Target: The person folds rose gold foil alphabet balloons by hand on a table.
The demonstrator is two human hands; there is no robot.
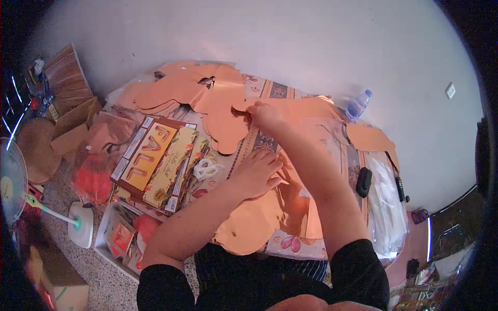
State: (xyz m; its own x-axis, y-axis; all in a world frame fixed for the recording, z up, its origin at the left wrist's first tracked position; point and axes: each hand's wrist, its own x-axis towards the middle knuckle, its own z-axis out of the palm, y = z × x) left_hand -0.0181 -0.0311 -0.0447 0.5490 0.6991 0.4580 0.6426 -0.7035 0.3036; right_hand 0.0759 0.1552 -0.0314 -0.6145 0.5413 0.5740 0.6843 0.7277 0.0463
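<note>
Flat copper-orange foil pieces with rounded, wavy outlines, like uninflated foil balloons, are spread over a patterned table cover. My right hand point(263, 117) reaches to the far side, its fingers pinching the edge of a foil piece point(224, 123). Closer to me, my left hand point(258, 173) is curled over another foil piece point(249, 220), with a pointed fold of foil between thumb and fingers. That near piece hangs toward my lap and is creased on its right side. My palm hides part of the left hand's hold.
Left of the foil lie flat printed packs point(150, 160) and a coil of white ribbon point(205, 169). A plastic bottle point(358, 104) stands by the wall. On the right are a black object point(363, 182) and clear plastic bags point(385, 212). A fan point(13, 181) and open boxes stand left.
</note>
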